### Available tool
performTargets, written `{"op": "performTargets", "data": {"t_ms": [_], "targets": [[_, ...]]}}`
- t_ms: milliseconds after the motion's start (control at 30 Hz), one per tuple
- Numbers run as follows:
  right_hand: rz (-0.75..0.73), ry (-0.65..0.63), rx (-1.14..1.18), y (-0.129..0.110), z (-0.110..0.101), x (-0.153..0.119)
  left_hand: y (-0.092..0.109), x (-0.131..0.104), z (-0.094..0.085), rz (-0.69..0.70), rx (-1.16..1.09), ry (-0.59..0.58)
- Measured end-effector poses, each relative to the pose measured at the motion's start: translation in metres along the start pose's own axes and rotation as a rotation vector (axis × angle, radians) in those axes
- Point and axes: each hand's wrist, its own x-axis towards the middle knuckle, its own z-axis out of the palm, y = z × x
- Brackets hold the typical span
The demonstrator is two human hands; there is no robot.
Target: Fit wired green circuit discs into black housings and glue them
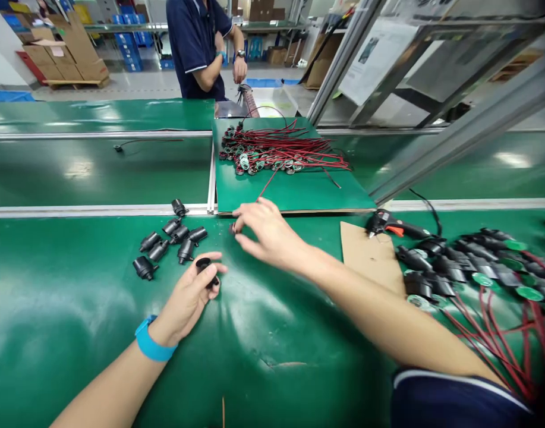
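Left hand (188,300) grasps a black housing (204,263); right hand (268,236) pinches a small part (232,228).
Wired pile (276,148) on the green board (294,196); glue gun (383,222) front-right of it, loose housings (179,234) front-left.

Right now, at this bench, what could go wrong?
1. The right hand has a small dark part at its fingertips; so slight a hold might let it slip.
2. The red wires lie overlapped in a pile, so drawing one out could drag others along.
3. What looks like a glue gun lies near the right forearm; if hot, it could burn. Heat can't be judged here.
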Motion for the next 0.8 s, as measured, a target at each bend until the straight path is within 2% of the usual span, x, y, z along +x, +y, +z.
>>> {"op": "performTargets", "data": {"t_ms": [67,133,200,333,400,500,700,800], "targets": [[-0.13,-0.036,0.099,-0.033,-0.005,-0.026,0.0,-0.003,0.004,-0.019,0.012,-0.054],[-0.187,-0.049,0.156,-0.055,-0.013,-0.047,0.001,-0.008,0.009,-0.016,0.044,-0.124],[-0.196,-0.061,0.218,-0.064,-0.023,-0.064,0.002,-0.015,0.012,-0.005,0.082,-0.196],[-0.17,-0.026,0.324,-0.068,-0.044,-0.088,0.002,-0.028,0.017,0.023,0.103,-0.323],[-0.119,-0.01,0.397,-0.072,-0.053,-0.098,0.001,-0.032,0.019,0.018,0.103,-0.358],[0.036,-0.037,0.576,-0.082,-0.06,-0.107,-0.002,-0.036,0.021,-0.002,0.129,-0.377],[0.374,-0.059,1.015,-0.09,-0.045,-0.11,-0.006,-0.037,0.023,-0.038,0.221,-0.444],[0.395,-0.006,1.008,-0.088,-0.039,-0.111,-0.006,-0.037,0.023,-0.036,0.286,-0.499]]}}
